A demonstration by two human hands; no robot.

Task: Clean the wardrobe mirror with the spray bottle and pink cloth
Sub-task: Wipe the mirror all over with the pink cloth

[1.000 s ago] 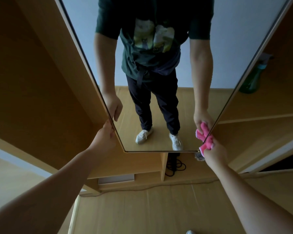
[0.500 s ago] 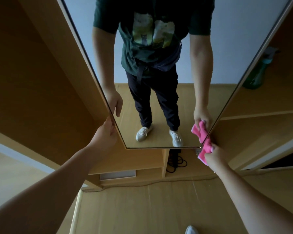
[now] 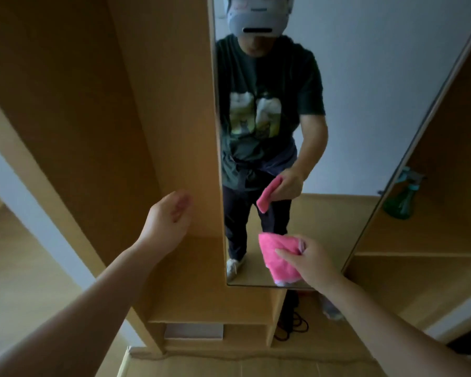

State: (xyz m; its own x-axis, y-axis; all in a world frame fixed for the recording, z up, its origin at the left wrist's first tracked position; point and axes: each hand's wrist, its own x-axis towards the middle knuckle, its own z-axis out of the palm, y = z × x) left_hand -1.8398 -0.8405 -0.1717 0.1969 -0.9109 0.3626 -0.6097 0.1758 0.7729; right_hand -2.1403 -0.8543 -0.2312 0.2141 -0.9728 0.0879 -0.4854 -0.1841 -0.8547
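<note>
The pink cloth (image 3: 279, 257) hangs bunched in the right hand (image 3: 313, 261), pinched by its upper fold in front of the mirror (image 3: 351, 104) near its lower edge. It looks soft, light and limp, best gathered into a flat pad. The spray bottle (image 3: 400, 197) stands on a shelf (image 3: 419, 250) to the right, rigid, probably light. The left hand (image 3: 170, 216) hovers loosely curled, holding nothing.
</note>
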